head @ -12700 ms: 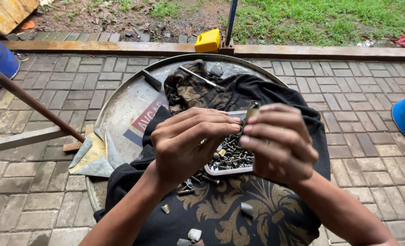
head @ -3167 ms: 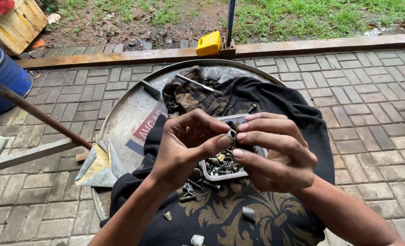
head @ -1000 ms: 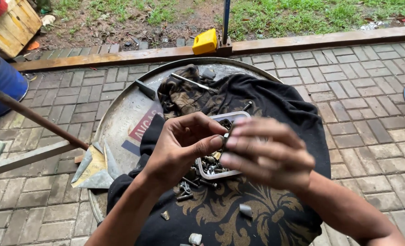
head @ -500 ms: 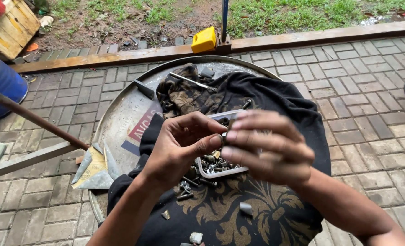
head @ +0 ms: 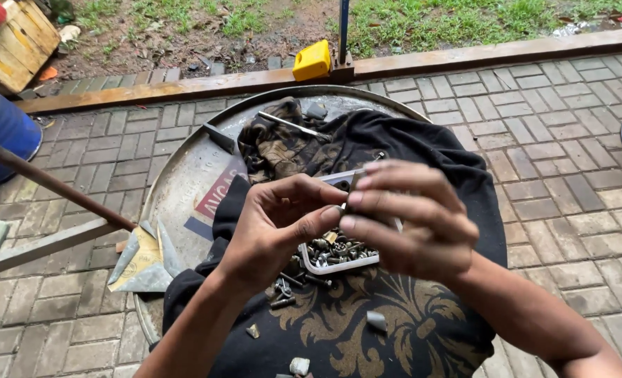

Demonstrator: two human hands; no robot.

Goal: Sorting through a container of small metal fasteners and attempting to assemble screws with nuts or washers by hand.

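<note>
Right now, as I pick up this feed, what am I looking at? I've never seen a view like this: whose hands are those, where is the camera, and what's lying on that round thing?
No machine here: a person works with two bare hands, filmed from a camera on their head looking down. The left hand and right hand meet above a round metal tabletop on brick paving. A black cloth with a gold pattern covers most of it. On the cloth sits a small white tray full of screws and bolts, with loose screws beside it. Both hands pinch a small dark part between the fingertips; it is too hidden to identify. A yellow container stands beyond the table.
</note>
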